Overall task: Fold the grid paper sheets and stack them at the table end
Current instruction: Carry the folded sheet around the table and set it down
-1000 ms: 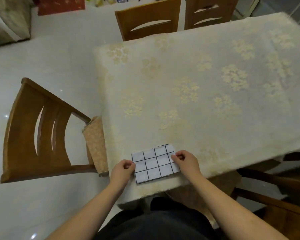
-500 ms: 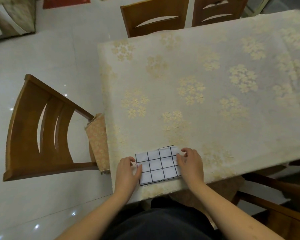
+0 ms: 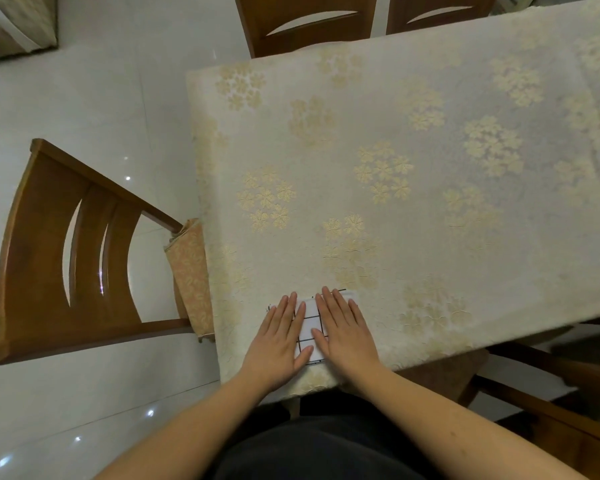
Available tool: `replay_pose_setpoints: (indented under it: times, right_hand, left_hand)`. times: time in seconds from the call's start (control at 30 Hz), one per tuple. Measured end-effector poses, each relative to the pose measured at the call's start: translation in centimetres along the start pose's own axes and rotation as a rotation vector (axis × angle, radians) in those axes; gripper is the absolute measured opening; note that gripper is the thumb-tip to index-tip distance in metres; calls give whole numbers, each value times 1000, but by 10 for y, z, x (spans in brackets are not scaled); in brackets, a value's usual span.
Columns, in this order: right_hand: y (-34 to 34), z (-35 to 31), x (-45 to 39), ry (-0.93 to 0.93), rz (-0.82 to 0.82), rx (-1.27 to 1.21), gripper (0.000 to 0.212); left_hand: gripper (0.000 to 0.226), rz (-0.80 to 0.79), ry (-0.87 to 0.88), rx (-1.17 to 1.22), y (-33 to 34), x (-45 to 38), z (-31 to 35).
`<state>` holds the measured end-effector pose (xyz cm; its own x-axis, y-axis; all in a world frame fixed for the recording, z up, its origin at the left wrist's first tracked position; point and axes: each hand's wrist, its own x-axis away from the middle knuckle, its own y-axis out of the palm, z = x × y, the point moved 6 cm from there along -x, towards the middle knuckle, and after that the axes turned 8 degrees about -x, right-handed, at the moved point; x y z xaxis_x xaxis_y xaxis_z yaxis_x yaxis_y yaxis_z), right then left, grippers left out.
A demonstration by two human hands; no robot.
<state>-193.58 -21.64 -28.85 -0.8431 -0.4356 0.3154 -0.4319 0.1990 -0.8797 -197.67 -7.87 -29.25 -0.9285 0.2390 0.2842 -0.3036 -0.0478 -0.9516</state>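
We have the folded grid paper (image 3: 308, 329) lying at the near edge of the counter (image 3: 430, 209), close to its left corner, on the patterned cloth (image 3: 378, 140). Our left hand (image 3: 280, 336) and right hand (image 3: 344, 332) lie flat on it, fingers extended and gripping nothing, palms pressing the paper down.

Risk: the paper sits just beside the counter edge. Uneven pressure or an outward sweep could slide it on the cloth and off toward the lap, or crease it askew. The cloth may also bunch under the palms.

Change: half a second ago the hands held the paper by its two short sides with most of the grid exposed; now they cover it almost entirely.
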Motion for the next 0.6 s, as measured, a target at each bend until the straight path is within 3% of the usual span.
replay_pose_setpoints:
  times: [0.6]
  right_hand:
    - [5, 4, -5, -47, -59, -17, 68]
  left_hand:
    - [84, -105, 18, 7, 5, -2, -3]
